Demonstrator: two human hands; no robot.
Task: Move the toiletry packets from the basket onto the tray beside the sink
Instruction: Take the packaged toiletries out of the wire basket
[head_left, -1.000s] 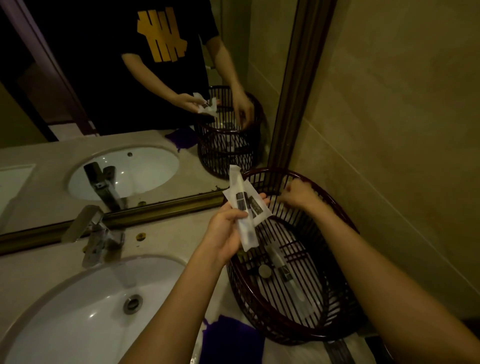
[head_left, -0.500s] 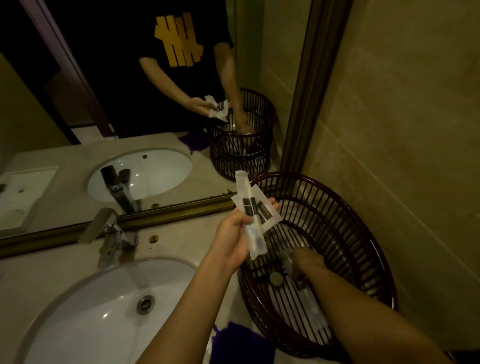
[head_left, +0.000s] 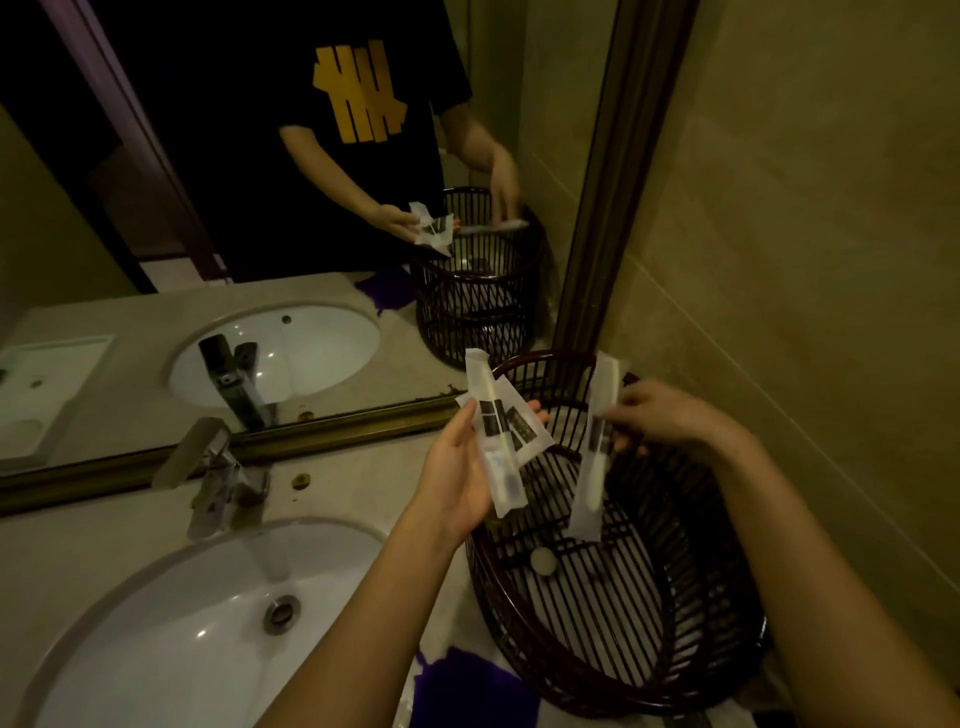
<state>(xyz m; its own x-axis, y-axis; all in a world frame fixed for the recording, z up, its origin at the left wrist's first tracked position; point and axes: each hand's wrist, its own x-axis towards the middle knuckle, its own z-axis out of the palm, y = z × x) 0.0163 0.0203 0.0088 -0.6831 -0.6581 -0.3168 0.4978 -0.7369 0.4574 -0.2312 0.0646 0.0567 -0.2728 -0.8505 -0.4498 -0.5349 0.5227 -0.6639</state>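
With my left hand (head_left: 460, 475) pinching two packets (head_left: 501, 441) and my right hand (head_left: 657, 415) pinching a third packet (head_left: 595, 452) above the basket (head_left: 623, 623), I judged it best to add it to the left stack squarely.

The light in here is low and warm, with a yellowish cast over everything. A pale stone table (head_left: 358, 483) runs along the wall, and a white oval sink (head_left: 171, 639) with a metal drain is set into it. A chrome faucet (head_left: 213, 475) stands at the back edge. Behind it hangs a wide mirror (head_left: 156, 218) in a dark bronze frame (head_left: 618, 171); the glass reflects the sink, the faucet and a dark doorway. The wall (head_left: 810, 249) to the right is large beige tile with thin grout lines. A purple patch (head_left: 467, 686) lies on the table's near edge.
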